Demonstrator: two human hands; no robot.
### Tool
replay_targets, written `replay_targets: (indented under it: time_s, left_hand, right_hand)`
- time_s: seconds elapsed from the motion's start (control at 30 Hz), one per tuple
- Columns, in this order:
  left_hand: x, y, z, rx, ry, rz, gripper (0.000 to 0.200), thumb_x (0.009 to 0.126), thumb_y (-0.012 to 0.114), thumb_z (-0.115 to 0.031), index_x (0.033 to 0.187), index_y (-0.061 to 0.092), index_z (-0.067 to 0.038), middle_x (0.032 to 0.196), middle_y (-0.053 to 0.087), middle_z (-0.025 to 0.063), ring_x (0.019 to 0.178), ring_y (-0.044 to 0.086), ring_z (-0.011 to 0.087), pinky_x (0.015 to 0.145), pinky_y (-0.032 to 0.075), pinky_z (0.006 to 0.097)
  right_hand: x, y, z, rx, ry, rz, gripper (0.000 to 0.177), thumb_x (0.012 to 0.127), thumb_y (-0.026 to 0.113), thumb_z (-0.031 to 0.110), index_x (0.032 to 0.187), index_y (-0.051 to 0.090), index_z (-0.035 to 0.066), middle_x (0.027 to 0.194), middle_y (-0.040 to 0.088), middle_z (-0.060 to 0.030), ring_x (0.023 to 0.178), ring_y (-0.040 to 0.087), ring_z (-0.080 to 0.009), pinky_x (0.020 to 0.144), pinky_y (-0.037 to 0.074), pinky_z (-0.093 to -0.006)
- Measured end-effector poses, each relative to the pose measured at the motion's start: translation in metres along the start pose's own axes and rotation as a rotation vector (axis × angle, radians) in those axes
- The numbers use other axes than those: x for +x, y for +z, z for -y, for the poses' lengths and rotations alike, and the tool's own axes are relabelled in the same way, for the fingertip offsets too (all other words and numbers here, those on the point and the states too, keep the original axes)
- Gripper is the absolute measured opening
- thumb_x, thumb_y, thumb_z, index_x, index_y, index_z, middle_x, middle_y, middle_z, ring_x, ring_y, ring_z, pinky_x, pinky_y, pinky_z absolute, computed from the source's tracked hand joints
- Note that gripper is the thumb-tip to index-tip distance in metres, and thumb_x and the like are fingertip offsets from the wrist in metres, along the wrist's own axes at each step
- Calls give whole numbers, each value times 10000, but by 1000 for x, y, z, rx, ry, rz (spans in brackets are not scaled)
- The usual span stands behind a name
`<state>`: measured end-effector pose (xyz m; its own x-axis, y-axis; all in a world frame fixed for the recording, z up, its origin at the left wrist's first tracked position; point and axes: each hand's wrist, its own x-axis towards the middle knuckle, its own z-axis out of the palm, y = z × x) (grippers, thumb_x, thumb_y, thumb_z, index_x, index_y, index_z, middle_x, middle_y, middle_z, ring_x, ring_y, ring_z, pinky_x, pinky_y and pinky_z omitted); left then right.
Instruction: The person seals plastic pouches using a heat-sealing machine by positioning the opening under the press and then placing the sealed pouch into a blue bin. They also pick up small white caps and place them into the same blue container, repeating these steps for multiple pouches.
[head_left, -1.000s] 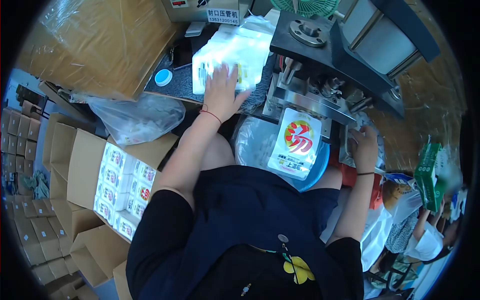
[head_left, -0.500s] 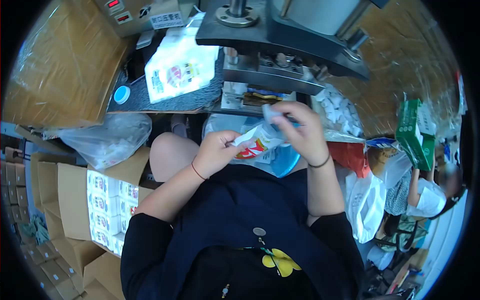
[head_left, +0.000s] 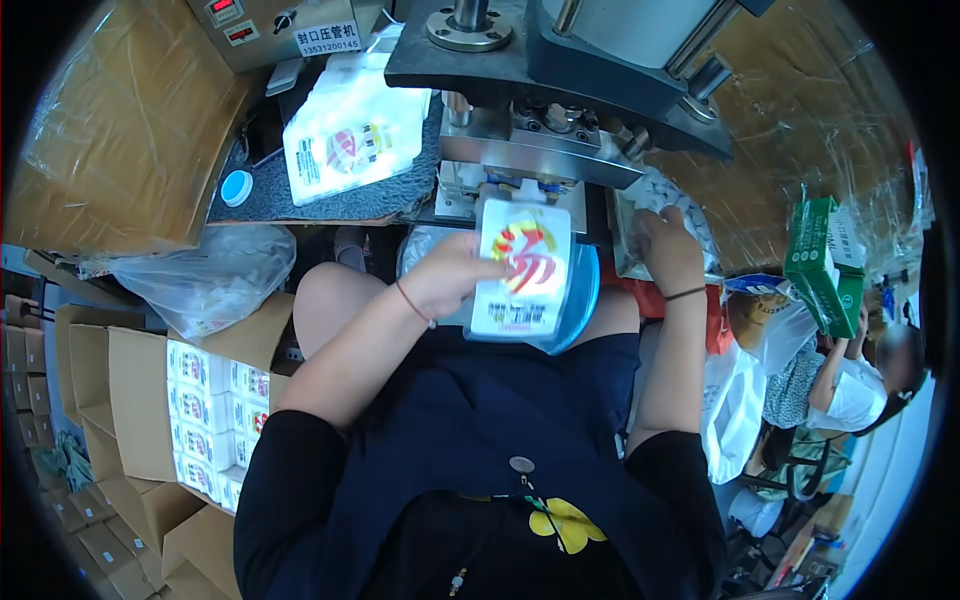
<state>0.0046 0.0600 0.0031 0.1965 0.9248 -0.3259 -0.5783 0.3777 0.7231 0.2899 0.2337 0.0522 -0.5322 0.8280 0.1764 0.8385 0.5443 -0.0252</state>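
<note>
A white printed pouch (head_left: 522,270) with a red and yellow picture is held upright by my left hand (head_left: 450,275), its thumb across the front. The pouch's top end is at the front of the metal press (head_left: 540,155). Farther right, my right hand (head_left: 668,248) reaches into a tray of small white pieces (head_left: 690,205); its fingertips are among them, and what they hold, if anything, is hidden. A blue basin (head_left: 585,300) lies below the pouch. On the grey mat rests a stack of similar pouches (head_left: 355,140).
A round blue-and-white lid (head_left: 236,188) lies on the mat's left. Lower left stands an open carton (head_left: 140,400) with rows of white packs. A clear plastic bag (head_left: 215,280) hangs nearby. At right are a green box (head_left: 825,265) and another person (head_left: 850,395).
My left hand has turned the pouch upright, picture facing up, and moved it toward the press. My right hand has left the pouch and moved right to the tray of white pieces.
</note>
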Motion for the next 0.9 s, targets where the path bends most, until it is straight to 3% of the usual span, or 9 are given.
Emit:
replay_targets:
  time_s: [0.17,0.23,0.3,0.33,0.37,0.47,0.57,0.7,0.9]
  left_hand:
    - [6,-1,-15,15,4,-46,343,896,728,-57,1217,630,10,1091,730,124,953,720,178,825,592,337]
    - [-2,-16,-18,478,274,-349,317,882,761,-118,1132,604,-1,984,705,79,821,689,175,752,565,331]
    - [-4,-56,-52,924,529,-711,435,934,715,-269,1205,534,19,1088,641,177,924,664,274,802,534,372]
    - [-7,-70,-66,1219,938,-905,495,968,650,-274,1330,485,21,1275,566,277,1183,589,374,975,484,413]
    - [-13,-91,-83,1725,957,-1020,577,965,640,-251,1442,437,2,1441,458,319,1352,450,452,1105,385,482]
    - [-35,-111,-56,2157,576,-876,609,954,646,-257,1498,442,-74,1529,396,287,1366,425,476,1099,368,581]
    - [-57,-96,-34,2073,698,-636,375,981,615,-138,1344,604,-41,1340,614,211,1215,617,351,1015,483,451]
    - [-66,-72,-14,479,544,-568,244,1027,591,-97,1231,669,12,1042,725,84,949,659,110,853,526,272]
    - [-47,-10,5,931,435,-376,192,875,798,-176,938,761,2,712,678,60,651,586,55,619,489,253]
  right_hand:
    - [4,13,-6,89,-4,-23,188,885,679,210,1039,657,105,1047,640,-173,883,669,-400,759,550,-496]
    - [4,21,-15,162,-8,-58,184,873,695,226,994,655,93,1034,637,-180,876,670,-407,756,552,-507]
    - [5,25,-23,182,28,-8,185,865,706,219,984,648,89,1005,643,-178,884,669,-409,762,551,-506]
    - [5,26,-27,190,49,17,186,861,712,215,979,644,87,990,645,-177,888,668,-410,765,551,-505]
    - [7,27,-27,207,67,19,211,838,746,184,990,662,64,952,659,-180,880,667,-403,774,548,-483]
    - [3,24,-45,482,-93,23,238,831,762,163,1026,689,46,961,673,-190,859,668,-393,782,541,-456]
    - [-11,6,-38,432,-66,-277,229,871,732,135,1057,697,7,949,683,-183,859,659,-370,775,521,-407]
    - [-23,-10,-8,731,98,-542,222,1010,610,206,1002,660,-11,882,650,-151,804,633,-326,751,500,-363]
    - [-30,-22,82,1009,-159,-128,290,1070,506,252,916,587,20,833,609,-119,773,603,-244,719,478,-341]
